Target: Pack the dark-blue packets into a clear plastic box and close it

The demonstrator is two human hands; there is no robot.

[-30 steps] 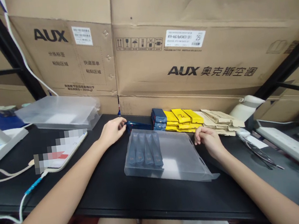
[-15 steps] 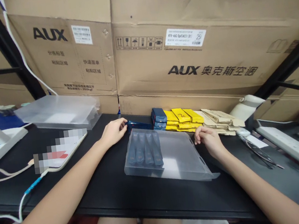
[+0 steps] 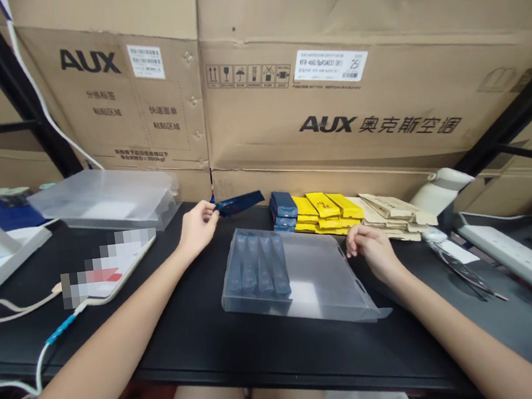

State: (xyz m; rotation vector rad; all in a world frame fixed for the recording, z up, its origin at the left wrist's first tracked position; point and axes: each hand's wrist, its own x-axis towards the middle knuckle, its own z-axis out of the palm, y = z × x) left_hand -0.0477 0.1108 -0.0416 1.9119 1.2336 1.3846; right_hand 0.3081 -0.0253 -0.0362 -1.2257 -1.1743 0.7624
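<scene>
Pinched by one end in my left hand is a slim dark blue packet, tilted up above the black desk. In front of me lies a clear plastic box. Several blue packets stand side by side in its left part. My right hand is by the box's far right corner, its fingers curled in with nothing visible in them; whether it touches the box I cannot tell. Behind the box sit a blue stack of packets, yellow packets and cream packets.
A second clear plastic box lies at the back left, near a phone with a cable. To the right are glasses, a white bottle and a power strip. Large cartons wall off the desk's back.
My left hand has lifted the blue packet off the desk, raising its free end and drawing it slightly left. My right hand and the box have stayed put.
</scene>
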